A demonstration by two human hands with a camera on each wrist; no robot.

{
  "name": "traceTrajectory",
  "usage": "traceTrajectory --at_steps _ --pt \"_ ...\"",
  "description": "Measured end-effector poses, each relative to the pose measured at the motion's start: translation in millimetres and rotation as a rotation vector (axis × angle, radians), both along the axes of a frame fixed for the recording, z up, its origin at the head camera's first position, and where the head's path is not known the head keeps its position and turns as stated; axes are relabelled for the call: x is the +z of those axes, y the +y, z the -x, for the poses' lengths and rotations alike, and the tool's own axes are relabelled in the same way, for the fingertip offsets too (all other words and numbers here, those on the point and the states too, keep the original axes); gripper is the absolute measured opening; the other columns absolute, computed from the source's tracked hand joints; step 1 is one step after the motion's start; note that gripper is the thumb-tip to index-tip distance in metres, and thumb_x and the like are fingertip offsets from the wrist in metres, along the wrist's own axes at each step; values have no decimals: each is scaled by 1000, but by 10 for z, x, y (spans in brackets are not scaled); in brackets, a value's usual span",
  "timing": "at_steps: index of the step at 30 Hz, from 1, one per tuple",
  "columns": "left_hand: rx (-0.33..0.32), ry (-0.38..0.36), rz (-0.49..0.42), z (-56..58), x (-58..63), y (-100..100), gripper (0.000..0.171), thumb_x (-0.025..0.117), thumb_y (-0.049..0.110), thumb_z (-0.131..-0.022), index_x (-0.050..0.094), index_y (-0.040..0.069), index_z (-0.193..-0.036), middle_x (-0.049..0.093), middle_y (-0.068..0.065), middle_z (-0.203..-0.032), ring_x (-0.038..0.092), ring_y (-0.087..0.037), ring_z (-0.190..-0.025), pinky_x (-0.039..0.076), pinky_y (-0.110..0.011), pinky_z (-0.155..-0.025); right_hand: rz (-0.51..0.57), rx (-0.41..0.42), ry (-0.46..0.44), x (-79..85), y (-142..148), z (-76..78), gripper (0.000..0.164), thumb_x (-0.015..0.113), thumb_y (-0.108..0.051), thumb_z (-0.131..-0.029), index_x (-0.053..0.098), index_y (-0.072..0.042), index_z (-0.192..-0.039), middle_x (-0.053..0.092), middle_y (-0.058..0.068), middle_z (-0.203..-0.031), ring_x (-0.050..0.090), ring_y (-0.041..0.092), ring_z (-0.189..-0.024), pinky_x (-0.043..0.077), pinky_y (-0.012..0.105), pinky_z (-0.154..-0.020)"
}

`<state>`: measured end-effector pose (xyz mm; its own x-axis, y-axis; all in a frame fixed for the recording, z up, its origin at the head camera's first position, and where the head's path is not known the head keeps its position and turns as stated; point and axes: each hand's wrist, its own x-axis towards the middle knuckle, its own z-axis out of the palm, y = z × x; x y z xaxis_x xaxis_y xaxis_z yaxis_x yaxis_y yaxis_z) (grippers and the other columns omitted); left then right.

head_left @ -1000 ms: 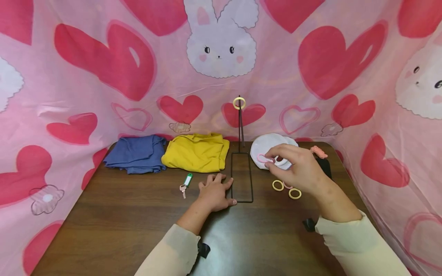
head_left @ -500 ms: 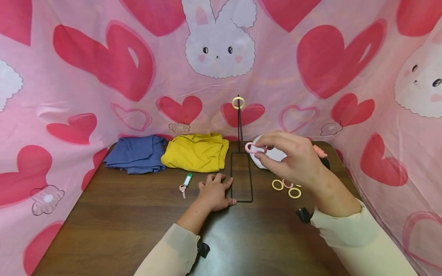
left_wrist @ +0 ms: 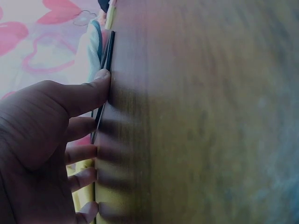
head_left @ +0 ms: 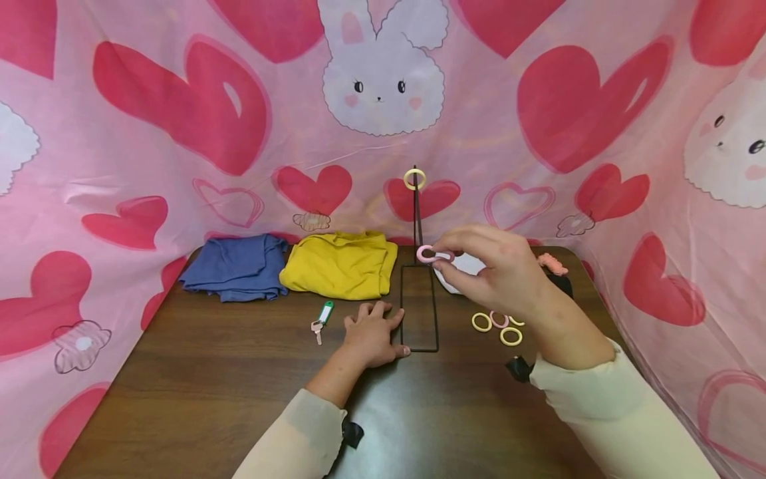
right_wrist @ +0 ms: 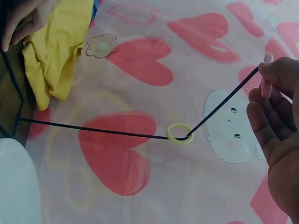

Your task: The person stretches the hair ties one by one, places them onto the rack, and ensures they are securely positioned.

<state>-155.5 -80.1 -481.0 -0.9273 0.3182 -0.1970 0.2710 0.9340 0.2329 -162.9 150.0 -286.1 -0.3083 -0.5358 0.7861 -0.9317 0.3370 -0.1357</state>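
My right hand [head_left: 509, 273] pinches a small pink ring [head_left: 421, 258] between thumb and fingers. In the right wrist view, this pink ring [right_wrist: 266, 88] is seen nearly edge-on at the free end of the black wire stand [right_wrist: 93, 129]; whether the wire passes through it I cannot tell. A yellow ring [right_wrist: 168, 133] hangs at the bend of the wire. On the table, my left hand [head_left: 371, 338] lies with fingers spread, its thumb and fingertips touching the stand's rectangular base. The left wrist view shows the left thumb pressing on the black wire [left_wrist: 110, 51].
Several loose rings, yellow [head_left: 481, 331] and pink, lie on the wooden table [head_left: 179, 379] at right. Behind are a white cloth item [head_left: 457, 276], a coral bundle [head_left: 552, 264] and a black object [head_left: 562, 285]. Blue cloth [head_left: 233, 269], yellow cloth [head_left: 338, 266] and a tagged key [head_left: 318, 327] sit left.
My right hand has moved left and slightly up with the pink ring, from over the white cloth item to the stand's line. The left hand stays on the base.
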Motion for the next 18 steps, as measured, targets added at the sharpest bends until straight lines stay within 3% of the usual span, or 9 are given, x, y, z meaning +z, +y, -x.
traceTrajectory --at_steps 8,18 --pt "6 2 -6 3 -21 -7 84 72 67 -87 43 34 -159 38 -2 -160 31 -35 -141 32 -64 -99 -5 -14 -77 -57 -47 156 24 83 -5 -81 79 -8 -104 76 -1 -99 69 14 -87 50 19 -86" --pt "3 -7 0 -1 -9 -3 84 71 67 -88 42 34 -160 37 -2 -161 31 -35 -142 32 -64 -99 34 -58 -113 -109 -46 477 21 82 -2 -82 79 -7 -102 75 1 -93 67 14 -79 53 24 -80"
